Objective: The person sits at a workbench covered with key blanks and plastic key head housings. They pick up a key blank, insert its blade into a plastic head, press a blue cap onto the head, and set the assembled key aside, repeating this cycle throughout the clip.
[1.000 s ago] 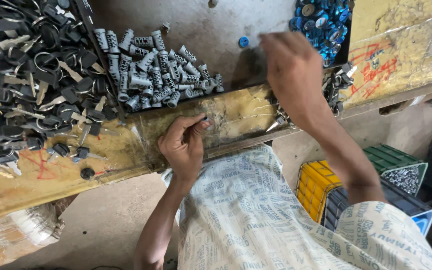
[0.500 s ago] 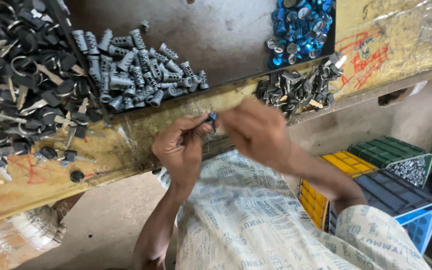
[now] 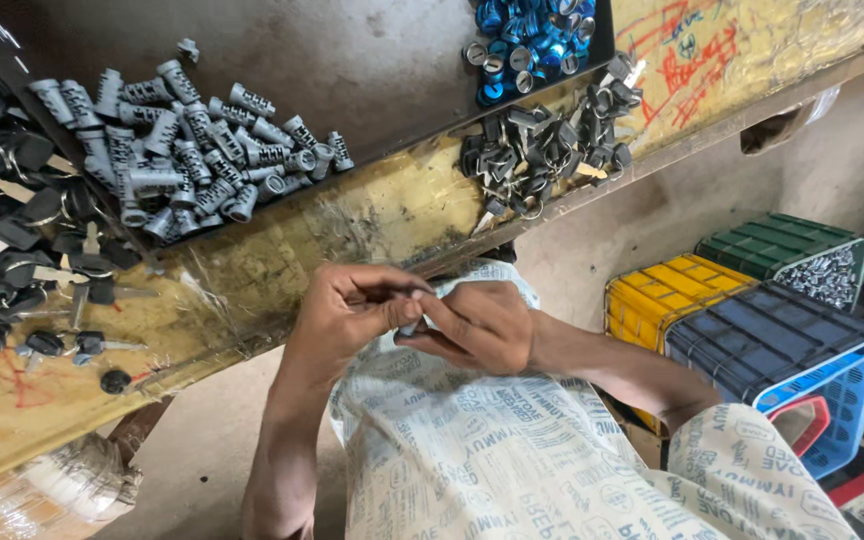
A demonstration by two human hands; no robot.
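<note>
Grey lock cylinders (image 3: pixel 192 150) in dark tray (image 3: pixel 372 60), left hand (image 3: pixel 352 310) and right hand (image 3: pixel 477 325) grip closed on small part (image 3: pixel 410 327).

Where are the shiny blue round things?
In the head view, the blue caps sit at the top, right of centre, in the dark tray, just above a pile of black keys.

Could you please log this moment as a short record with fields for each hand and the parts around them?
left hand: pinching a small grey part at the fingertips, above the lap
right hand: closed on the same small part, touching the left hand
grey cylinders: heaped on the dark tray
blue caps: piled at the tray's far corner
black keys: heaped on the wooden bench, left side
dark key pile: on the bench, right of the cylinders
crates: yellow, green and blue, on the floor
</note>
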